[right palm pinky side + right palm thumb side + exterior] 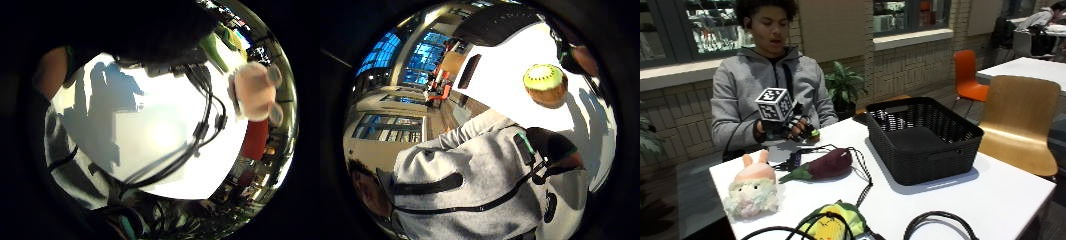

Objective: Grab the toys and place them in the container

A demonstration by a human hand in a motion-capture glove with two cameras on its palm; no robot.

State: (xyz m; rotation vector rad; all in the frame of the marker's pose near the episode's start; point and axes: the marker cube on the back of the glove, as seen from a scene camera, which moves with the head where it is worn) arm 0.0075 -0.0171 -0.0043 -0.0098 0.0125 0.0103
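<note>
Toys are spread on the white table (1013, 190) — a kiwi toy (812, 134) just beside the gloved right hand (790, 127), an eggplant plush (823, 166), a bunny plush (752, 187) and a corn plush (833, 220) nearer the camera. The hand is raised at the table's far edge; whether its fingers hold anything cannot be told. The black basket (923, 142) lies well apart, to the hand's left — the direction any carry must take.
</note>
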